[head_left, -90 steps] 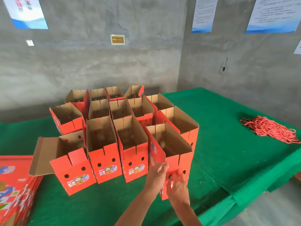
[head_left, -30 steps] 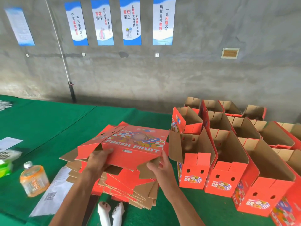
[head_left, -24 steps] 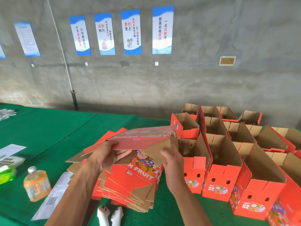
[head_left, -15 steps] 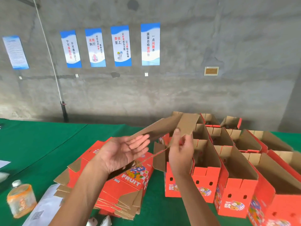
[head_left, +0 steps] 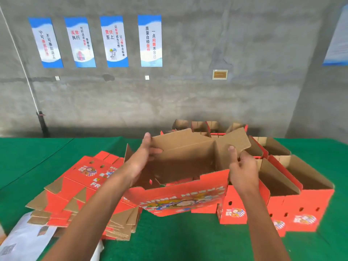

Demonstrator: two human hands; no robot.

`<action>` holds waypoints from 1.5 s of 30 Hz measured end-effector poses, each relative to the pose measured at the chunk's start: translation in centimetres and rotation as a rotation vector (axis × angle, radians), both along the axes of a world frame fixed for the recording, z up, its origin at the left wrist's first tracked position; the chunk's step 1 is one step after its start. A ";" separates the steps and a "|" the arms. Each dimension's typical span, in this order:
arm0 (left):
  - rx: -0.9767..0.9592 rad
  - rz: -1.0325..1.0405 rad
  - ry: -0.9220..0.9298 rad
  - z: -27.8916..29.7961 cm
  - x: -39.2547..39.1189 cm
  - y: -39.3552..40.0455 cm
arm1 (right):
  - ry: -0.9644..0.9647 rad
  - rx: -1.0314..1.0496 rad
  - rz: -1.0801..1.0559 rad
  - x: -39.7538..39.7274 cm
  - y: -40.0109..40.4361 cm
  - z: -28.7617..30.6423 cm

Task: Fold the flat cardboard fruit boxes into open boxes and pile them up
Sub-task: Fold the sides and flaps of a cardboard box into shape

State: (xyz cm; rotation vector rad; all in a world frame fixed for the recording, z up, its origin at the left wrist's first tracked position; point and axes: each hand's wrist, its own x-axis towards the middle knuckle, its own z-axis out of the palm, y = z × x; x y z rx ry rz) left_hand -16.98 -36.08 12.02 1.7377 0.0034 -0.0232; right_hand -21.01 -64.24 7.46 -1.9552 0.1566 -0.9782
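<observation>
Both hands are up in front of me, forearms reaching forward over the counter (head_left: pixel 169 242), holding one fruit box (head_left: pixel 184 193) between them. My left hand (head_left: pixel 143 159) grips the box's left brown wall, thumb raised along the top edge and fingers curled onto the inner face. My right hand (head_left: pixel 243 170) pinches the right end, thumb pressed against the brown flap that sticks up there. The box is spread into an open sleeve with its red printed side toward me, lettering upside down, held above the green cloth just right of the stack of flat boxes (head_left: pixel 81 194) and left of the finished open boxes (head_left: pixel 293 185). Half a second ago the same carton was only a tilted, nearly flat sheet, my left palm open beneath it; now its walls stand apart and I can see down inside. A sheet of paper (head_left: pixel 24 240) lies at the lower left.
</observation>
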 end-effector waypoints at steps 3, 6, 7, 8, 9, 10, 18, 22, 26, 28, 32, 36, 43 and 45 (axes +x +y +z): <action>0.177 -0.313 0.057 -2.1 1.2 -0.6 | 0.074 0.030 -0.046 -1.0 -2.7 -3.2; 0.168 -0.655 0.144 -4.9 1.7 -0.1 | 0.178 0.094 -0.073 -1.9 -5.2 -7.4; 0.136 -0.719 0.160 -6.0 1.8 0.2 | 0.227 0.131 -0.086 -2.2 -5.9 -8.9; 0.120 -0.762 0.165 -7.1 1.7 0.4 | 0.283 0.162 -0.113 -2.5 -6.6 -10.3; 0.136 -0.793 0.160 -8.2 1.6 0.6 | 0.337 0.180 -0.154 -2.8 -7.2 -11.7; 0.192 -0.822 0.148 -9.2 1.5 0.5 | 0.378 0.190 -0.201 -3.0 -7.7 -12.8; 0.748 -1.009 0.102 -13.1 0.0 -3.4 | 0.508 0.254 -0.368 -3.4 -10.1 -16.1; 1.245 -0.865 -0.004 -13.5 1.9 -3.6 | 0.492 0.352 -0.295 -3.2 -10.8 -16.2; 1.390 -0.726 -0.181 -15.6 2.2 -5.2 | 0.440 0.436 -0.106 -4.6 -12.2 -16.1; 1.459 -0.627 -0.282 -17.4 1.6 -6.1 | 0.396 0.379 -0.064 -5.7 -12.9 -16.3; 1.459 -0.352 -0.395 -19.6 -0.2 -8.1 | 0.353 0.337 0.037 -7.2 -12.7 -17.3; 1.442 -0.115 -0.421 -19.8 -0.9 -10.4 | 0.296 0.284 0.219 -7.5 -11.7 -17.9; 1.394 0.011 -0.414 -19.5 -0.5 -12.0 | 0.365 0.139 0.290 -7.3 -12.8 -19.2; 1.245 0.048 -0.528 -19.7 -0.3 -11.7 | 0.386 0.110 0.304 -7.3 -12.7 -18.8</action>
